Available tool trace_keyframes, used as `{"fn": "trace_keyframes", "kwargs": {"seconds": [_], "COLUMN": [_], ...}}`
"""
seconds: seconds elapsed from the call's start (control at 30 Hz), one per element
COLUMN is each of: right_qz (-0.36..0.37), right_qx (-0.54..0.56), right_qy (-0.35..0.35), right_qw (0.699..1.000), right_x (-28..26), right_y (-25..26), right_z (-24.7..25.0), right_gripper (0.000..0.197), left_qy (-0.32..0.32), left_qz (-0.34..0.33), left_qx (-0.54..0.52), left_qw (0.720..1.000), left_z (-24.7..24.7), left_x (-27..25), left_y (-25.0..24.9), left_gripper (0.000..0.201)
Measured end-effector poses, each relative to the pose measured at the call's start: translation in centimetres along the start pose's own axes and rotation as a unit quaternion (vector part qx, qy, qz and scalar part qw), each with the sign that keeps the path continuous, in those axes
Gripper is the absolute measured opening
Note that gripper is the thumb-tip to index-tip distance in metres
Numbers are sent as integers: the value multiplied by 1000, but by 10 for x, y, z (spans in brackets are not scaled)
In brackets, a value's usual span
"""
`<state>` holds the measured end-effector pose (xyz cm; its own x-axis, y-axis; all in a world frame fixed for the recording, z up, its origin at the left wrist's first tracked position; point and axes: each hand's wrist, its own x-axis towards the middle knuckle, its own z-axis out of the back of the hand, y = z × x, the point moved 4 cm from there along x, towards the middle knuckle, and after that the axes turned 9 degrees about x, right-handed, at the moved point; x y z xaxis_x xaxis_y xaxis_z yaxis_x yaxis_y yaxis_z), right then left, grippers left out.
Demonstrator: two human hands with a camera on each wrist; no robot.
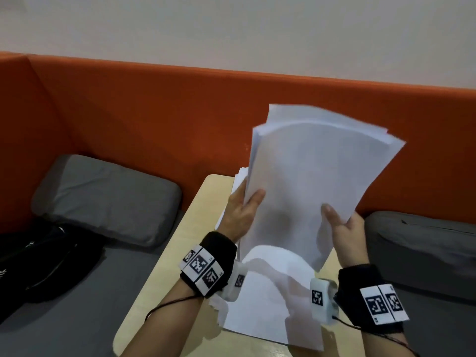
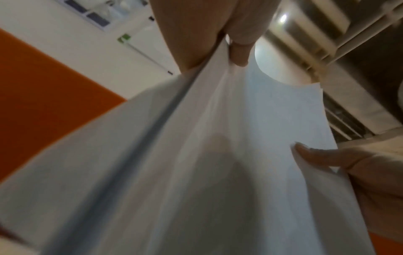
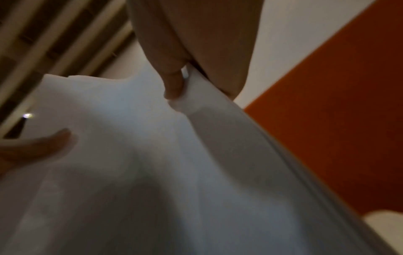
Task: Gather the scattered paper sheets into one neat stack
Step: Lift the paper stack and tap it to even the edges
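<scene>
1. Two hands up in the head view: left hand [image 1: 240,212] and right hand [image 1: 346,233] grip the paper bundle [image 1: 314,181] upright above the table [image 1: 180,253]; loose sheets [image 1: 262,305] lie below
2. Left wrist: thumb pinches the bundle's edge; squaring-up under way
3. Right wrist: same pinch; next, I reckon, tap edges level, collect the rest

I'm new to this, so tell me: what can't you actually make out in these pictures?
- Sheet count in the paper stack: edges blurred, all views.
- Fingers of left hand and right hand: behind the paper, head view.
- Table: sheets cover part.
</scene>
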<state>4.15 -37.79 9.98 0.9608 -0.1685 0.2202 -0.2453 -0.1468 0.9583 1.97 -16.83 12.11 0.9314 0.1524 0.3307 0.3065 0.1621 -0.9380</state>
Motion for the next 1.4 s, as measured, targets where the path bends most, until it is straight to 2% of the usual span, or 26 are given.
{"fn": "trace_keyframes", "kwargs": {"seconds": [0.1,0.17,0.23,0.3,0.37,0.5,0.53,0.6,0.67,0.7,0.8,0.87,0.9,0.93,1.0,1.03,1.1,1.27,1.4], "right_qz": [42,54,37,11,-12,-41,-36,-20,-11,-5,-26,-61,-78,-94,-114,-115,-103,-62,-88], "right_qx": [5,-4,2,9,4,16,18,32,55,66,48,48,38,30,25,14,1,6,-28], "right_qy": [30,38,44,48,46,47,52,65,79,90,103,97,94,94,92,86,84,79,100], "right_qw": [999,998,998,999,999,998,998,997,995,994,993,992,992,991,989,990,991,995,991], "right_x": [0,-2,-5,-9,-12,-13,-13,-11,-8,-7,-7,-9,-10,-12,-15,-16,-15,-9,-12], "right_y": [21,22,15,6,-4,-6,-2,6,12,13,7,-10,-18,-27,-38,-39,-39,-21,-37], "right_z": [-5,-6,-5,-4,-1,2,1,2,3,5,10,17,19,20,19,17,14,11,11], "right_gripper": [17,17,17,16,25,58,60,54,33,33,64,76,75,64,24,12,11,20,25], "left_qy": [-16,-13,-11,10,29,11,8,3,6,11,23,26,28,30,36,34,12,0,14], "left_qz": [-53,-54,-41,-40,-36,-4,-4,-8,-19,-21,21,60,78,97,129,141,142,96,145], "left_qx": [-9,-9,-14,-2,22,12,11,-2,-17,-23,-55,-59,-54,-46,-35,-29,-12,-56,-31], "left_qw": [998,998,999,999,999,1000,1000,1000,1000,999,998,996,995,994,990,989,990,994,989], "left_z": [10,13,16,17,14,13,14,16,19,20,23,23,23,22,17,14,14,16,15], "left_x": [5,3,-1,-5,-8,-8,-7,-4,-1,-1,-1,-4,-7,-9,-14,-15,-13,-4,-7], "left_y": [-25,-28,-21,-15,-8,-2,-3,-9,-13,-13,4,20,28,36,48,51,49,31,52], "left_gripper": [27,27,27,35,38,25,23,23,23,25,32,32,30,28,20,16,10,14,17]}}
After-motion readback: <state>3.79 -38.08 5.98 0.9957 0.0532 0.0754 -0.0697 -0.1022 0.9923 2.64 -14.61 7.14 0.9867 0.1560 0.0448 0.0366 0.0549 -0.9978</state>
